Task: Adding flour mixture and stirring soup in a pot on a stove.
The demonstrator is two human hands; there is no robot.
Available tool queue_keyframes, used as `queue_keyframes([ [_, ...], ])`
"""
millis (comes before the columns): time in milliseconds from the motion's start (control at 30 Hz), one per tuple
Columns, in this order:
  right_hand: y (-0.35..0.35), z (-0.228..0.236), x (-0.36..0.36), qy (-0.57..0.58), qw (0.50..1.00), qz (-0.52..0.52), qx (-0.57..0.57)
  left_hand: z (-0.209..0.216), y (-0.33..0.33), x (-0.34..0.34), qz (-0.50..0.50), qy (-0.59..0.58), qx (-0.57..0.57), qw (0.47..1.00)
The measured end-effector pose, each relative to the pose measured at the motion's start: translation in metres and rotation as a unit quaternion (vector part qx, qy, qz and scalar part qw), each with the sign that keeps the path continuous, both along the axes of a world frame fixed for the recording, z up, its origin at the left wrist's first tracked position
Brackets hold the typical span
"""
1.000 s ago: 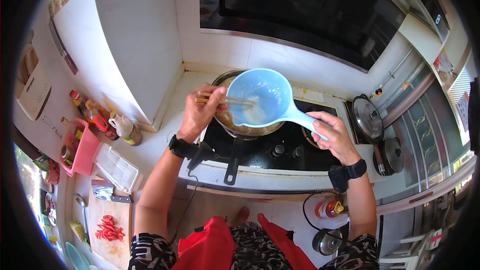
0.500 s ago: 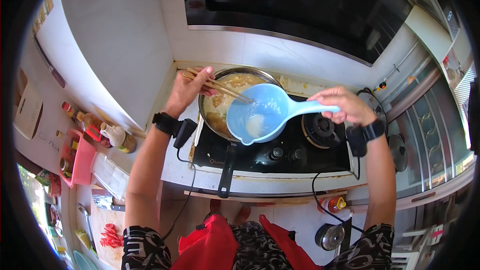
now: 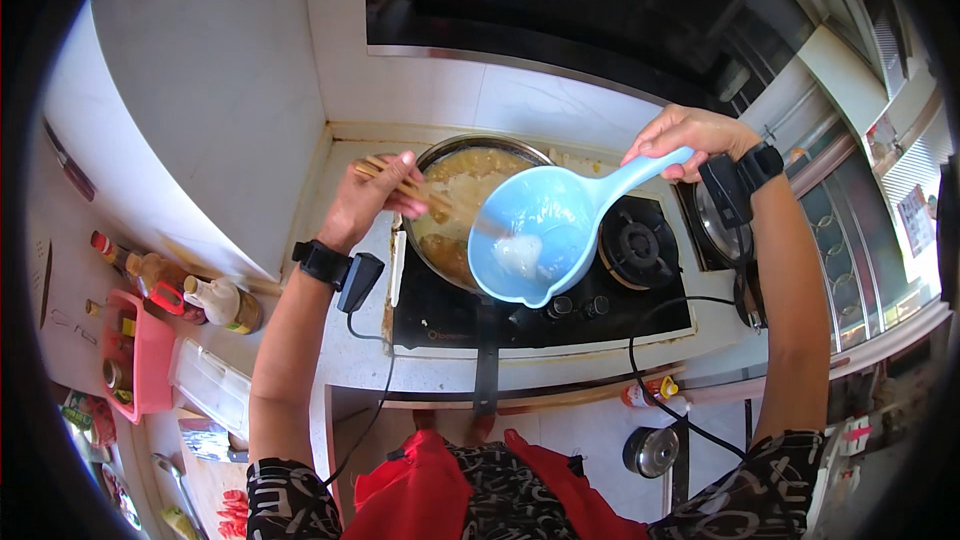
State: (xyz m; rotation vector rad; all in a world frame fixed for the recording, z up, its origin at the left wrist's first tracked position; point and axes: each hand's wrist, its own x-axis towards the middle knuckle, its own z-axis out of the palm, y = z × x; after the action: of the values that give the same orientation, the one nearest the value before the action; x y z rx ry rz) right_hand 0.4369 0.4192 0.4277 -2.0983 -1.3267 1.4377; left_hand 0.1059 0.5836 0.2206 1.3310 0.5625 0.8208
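Note:
My right hand grips the raised handle of a light blue plastic water dipper. The dipper tilts over the right side of the frying pan, its spout toward me. Inside lie some clear liquid and a cloudy white patch. Wooden chopsticks are pinched in my left hand, above the pan's left side. Their tips, smeared by motion, reach the dipper's left edge. Brownish, soupy food covers the pan's bottom; the dipper hides part of it.
The pan sits on a black gas stove; a second burner is beside it. Bottles, a pink basket, a cleaver and cut red pieces are at left. Cables hang from both wrist straps.
My right hand has risen away from me, tilting the dipper more steeply. The white patch has shifted inside it. The chopsticks have drawn back from inside the dipper to its left edge.

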Motion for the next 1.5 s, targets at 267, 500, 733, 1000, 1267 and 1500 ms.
queue_keyframes([
  [267,0.022,-0.009,0.005,-0.034,0.962,0.255,0.094,-0.015,0.016,0.001,-0.030,-0.025,-0.012,0.999],
  [500,0.007,-0.013,-0.011,0.105,0.993,-0.017,-0.055,-0.019,0.025,-0.013,-0.027,-0.008,-0.027,0.999],
  [733,-0.056,-0.114,0.033,0.361,0.916,-0.175,-0.014,0.005,0.008,-0.005,-0.026,-0.089,0.012,0.996],
  [1000,-0.100,-0.205,-0.012,0.546,0.800,-0.235,0.084,0.047,0.009,-0.008,0.115,-0.010,0.156,0.981],
  [1267,-0.097,-0.229,-0.060,0.570,0.761,-0.266,0.163,0.075,-0.009,0.007,0.153,0.152,0.352,0.911],
  [1500,-0.108,-0.240,-0.074,0.549,0.762,-0.267,0.214,0.066,-0.021,0.021,0.072,0.143,0.330,0.930],
])
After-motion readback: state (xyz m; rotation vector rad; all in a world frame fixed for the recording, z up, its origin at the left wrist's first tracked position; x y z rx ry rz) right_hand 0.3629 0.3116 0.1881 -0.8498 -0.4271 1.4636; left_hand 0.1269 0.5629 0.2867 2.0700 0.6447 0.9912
